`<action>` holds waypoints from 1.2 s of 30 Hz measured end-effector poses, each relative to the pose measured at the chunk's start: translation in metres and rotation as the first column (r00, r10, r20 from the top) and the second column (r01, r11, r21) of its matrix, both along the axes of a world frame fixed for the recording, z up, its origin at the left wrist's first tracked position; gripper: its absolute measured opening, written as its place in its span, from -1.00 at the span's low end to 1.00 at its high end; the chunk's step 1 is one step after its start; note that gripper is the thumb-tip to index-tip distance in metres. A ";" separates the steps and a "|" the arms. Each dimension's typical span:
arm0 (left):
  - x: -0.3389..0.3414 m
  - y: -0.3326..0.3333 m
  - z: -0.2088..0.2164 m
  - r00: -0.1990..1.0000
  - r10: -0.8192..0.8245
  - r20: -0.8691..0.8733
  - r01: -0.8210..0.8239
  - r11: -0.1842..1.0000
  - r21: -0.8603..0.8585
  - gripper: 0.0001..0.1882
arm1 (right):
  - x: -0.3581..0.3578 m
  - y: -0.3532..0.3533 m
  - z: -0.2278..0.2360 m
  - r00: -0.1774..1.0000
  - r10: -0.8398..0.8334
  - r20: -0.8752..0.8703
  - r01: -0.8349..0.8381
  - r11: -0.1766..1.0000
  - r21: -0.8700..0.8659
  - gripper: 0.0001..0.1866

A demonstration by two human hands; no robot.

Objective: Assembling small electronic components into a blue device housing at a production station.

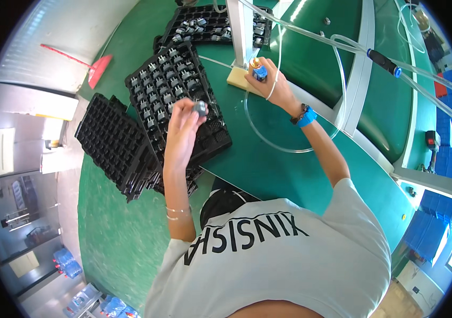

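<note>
My left hand (181,132) is raised over the near end of a black compartment tray (218,139). Between its thumb and fingers is a small dark grey plug-like part (200,108). To the right, my right hand (279,93) wraps round a blue air nozzle (260,74) with a brass-coloured tip, above a pale yellow block (243,79) on the green table. Clear tubing (284,151) loops below that hand. Rows of similar grey parts with metal pins (154,87) fill much of the tray. The fingers partly hide both held things.
A second black tray (212,16) with loose parts lies at the back. Stacked black trays (112,140) stand at the left, past the table edge. A white upright post (240,34) rises near my right hand. Clear hoses with a black connector (384,62) cross the upper right.
</note>
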State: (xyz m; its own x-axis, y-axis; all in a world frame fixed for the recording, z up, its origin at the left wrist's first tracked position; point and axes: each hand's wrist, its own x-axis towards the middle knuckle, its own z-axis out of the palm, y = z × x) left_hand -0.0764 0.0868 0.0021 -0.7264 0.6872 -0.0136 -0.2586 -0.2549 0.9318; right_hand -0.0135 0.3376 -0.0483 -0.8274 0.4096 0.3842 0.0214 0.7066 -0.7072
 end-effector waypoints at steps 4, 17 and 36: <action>0.029 -0.018 0.001 0.994 0.034 0.107 -0.043 0.996 0.082 -0.79 | -0.008 0.040 -0.016 0.990 -0.094 -0.106 0.072 0.978 -0.198 -0.65; 0.056 -0.019 0.007 0.976 0.172 -0.134 -0.175 0.984 -0.012 -0.77 | 0.016 0.159 -0.031 0.808 -0.539 -0.236 0.589 0.742 0.321 -0.57; 0.073 0.006 0.023 0.957 0.080 -0.279 -0.054 0.994 0.098 -0.73 | 0.069 -0.090 0.070 0.922 0.361 -0.141 -0.147 -0.011 -0.989 -0.65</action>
